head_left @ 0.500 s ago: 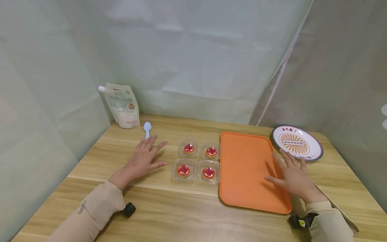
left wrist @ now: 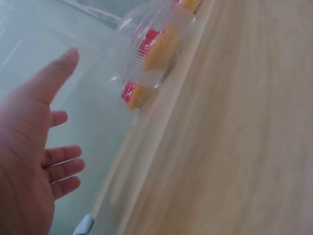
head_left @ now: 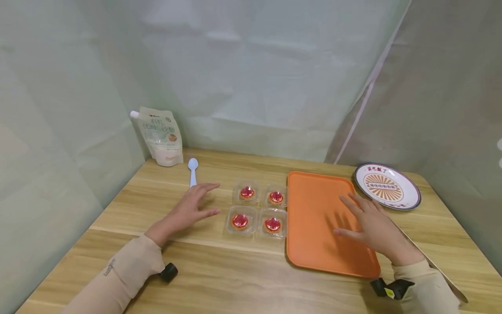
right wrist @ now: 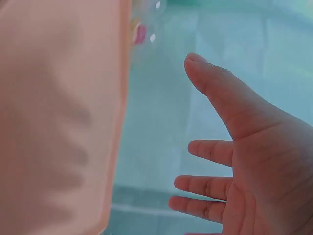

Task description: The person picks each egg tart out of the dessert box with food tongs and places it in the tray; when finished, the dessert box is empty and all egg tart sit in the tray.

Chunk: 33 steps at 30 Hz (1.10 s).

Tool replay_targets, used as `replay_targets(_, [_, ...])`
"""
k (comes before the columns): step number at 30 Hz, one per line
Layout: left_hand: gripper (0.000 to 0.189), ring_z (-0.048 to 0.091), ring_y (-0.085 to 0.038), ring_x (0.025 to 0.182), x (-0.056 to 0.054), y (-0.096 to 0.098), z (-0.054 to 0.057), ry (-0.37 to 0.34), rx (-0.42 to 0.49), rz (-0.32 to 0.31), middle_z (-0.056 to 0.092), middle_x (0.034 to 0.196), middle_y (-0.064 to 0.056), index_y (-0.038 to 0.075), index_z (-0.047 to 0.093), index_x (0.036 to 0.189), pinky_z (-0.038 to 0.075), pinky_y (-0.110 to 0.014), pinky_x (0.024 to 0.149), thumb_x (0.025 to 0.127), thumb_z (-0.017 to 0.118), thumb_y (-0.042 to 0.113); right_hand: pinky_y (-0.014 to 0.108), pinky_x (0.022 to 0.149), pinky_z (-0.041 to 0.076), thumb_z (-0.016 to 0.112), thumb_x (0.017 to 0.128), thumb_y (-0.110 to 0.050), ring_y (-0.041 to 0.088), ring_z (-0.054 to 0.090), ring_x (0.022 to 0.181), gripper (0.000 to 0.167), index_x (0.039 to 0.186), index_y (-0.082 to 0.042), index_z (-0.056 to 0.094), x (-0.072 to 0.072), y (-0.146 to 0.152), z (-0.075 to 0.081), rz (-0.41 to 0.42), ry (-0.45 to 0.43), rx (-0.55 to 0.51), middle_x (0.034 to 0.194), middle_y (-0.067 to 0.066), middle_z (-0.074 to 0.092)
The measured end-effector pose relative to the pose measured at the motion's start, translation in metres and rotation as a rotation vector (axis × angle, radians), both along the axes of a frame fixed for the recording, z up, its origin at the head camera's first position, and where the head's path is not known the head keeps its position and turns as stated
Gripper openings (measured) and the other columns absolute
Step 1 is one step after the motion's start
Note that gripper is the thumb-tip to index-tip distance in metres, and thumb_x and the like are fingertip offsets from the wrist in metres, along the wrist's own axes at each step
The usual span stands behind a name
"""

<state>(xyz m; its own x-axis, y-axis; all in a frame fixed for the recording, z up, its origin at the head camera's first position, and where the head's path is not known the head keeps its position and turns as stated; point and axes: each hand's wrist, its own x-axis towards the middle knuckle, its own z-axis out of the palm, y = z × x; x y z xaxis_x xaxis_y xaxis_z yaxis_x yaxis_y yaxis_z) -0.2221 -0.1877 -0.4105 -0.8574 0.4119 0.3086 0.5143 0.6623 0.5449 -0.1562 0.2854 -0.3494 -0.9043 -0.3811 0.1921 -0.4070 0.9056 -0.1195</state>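
Note:
Several small red-topped tarts sit in clear plastic boxes grouped mid-table, such as the front-left tart (head_left: 240,221) and the front-right tart (head_left: 272,225). To their left my left hand (head_left: 182,213) hovers with fingers extended, holding nothing. In the left wrist view its thumb points toward the boxed tarts (left wrist: 161,49). My right hand (head_left: 378,231) is held above the right part of an orange tray (head_left: 313,218), fingers spread and apart from the surface. The right wrist view shows that hand (right wrist: 264,166) empty, its finger shadows falling on the tray.
Beyond my left hand lies a light blue spoon (head_left: 193,168). A spouted pouch (head_left: 162,137) stands in the back left corner. A patterned plate (head_left: 388,187) sits behind the tray at right. A long thin object (head_left: 451,283) lies partly hidden by my right forearm.
My right hand has shifted a little left, farther over the tray. The left hand's fingers have drawn closer together, uncovering more of the spoon's handle. The tarts and tray stay put.

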Motion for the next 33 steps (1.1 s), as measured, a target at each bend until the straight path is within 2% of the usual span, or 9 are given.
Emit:
replay_targets(5, [0.067,0.054,-0.035,0.114,0.000,0.004,0.000,-0.121,0.150,-0.067,0.056,0.130,-0.020,0.006,0.046,0.139,0.044,-0.055,0.098,0.082,0.076,0.024,0.065,0.095,0.040,0.075,0.077,-0.049,0.047,0.052,0.119,0.084,0.143,-0.008,0.042,0.003,-0.020,0.010,0.075,0.047,-0.002,0.137,0.023,0.050])
replay_targets(8, [0.065,0.055,-0.034,0.112,0.001,0.006,-0.001,-0.180,0.182,-0.107,0.057,0.127,-0.020,0.006,0.046,0.138,0.044,-0.053,0.097,0.082,0.076,0.023,0.059,0.094,0.045,0.075,0.077,-0.049,0.044,0.055,0.117,0.086,0.144,-0.008,0.042,0.004,-0.032,0.014,0.112,0.048,-0.003,0.134,0.022,0.053])
replay_targets(11, [0.066,0.054,-0.033,0.111,0.001,0.009,-0.002,-0.206,0.180,-0.131,0.058,0.124,-0.019,0.006,0.048,0.136,0.044,-0.051,0.096,0.081,0.077,0.023,0.055,0.094,0.047,0.075,0.077,-0.050,0.040,0.056,0.116,0.086,0.144,-0.008,0.042,0.005,-0.044,0.018,0.140,0.034,-0.006,0.132,0.021,0.054])
replay_targets(19, [0.071,0.054,-0.031,0.110,0.005,0.016,-0.003,-0.206,0.160,-0.162,0.060,0.121,-0.017,0.003,0.050,0.133,0.045,-0.050,0.096,0.074,0.083,0.025,0.051,0.093,0.049,0.076,0.075,-0.049,0.035,0.057,0.115,0.081,0.140,-0.009,0.048,0.007,-0.073,0.025,0.197,0.056,-0.008,0.127,0.016,0.058])
replay_targets(26, [0.073,0.053,-0.030,0.111,0.007,0.019,-0.010,-0.127,0.087,-0.130,0.061,0.120,-0.013,0.002,0.055,0.127,0.045,-0.050,0.096,0.068,0.086,0.031,0.047,0.095,0.049,0.075,0.076,-0.052,0.030,0.057,0.115,0.079,0.138,-0.008,0.050,0.004,-0.098,0.022,0.239,0.053,-0.016,0.125,0.012,0.058])
replay_targets(33, [0.076,0.052,-0.031,0.113,0.009,0.023,-0.011,-0.125,0.073,-0.130,0.061,0.120,-0.013,0.001,0.054,0.128,0.044,-0.050,0.098,0.067,0.087,0.031,0.044,0.098,0.049,0.074,0.076,-0.053,0.028,0.057,0.115,0.077,0.135,-0.008,0.054,-0.001,-0.124,0.019,0.286,0.046,-0.035,0.124,0.010,0.059])
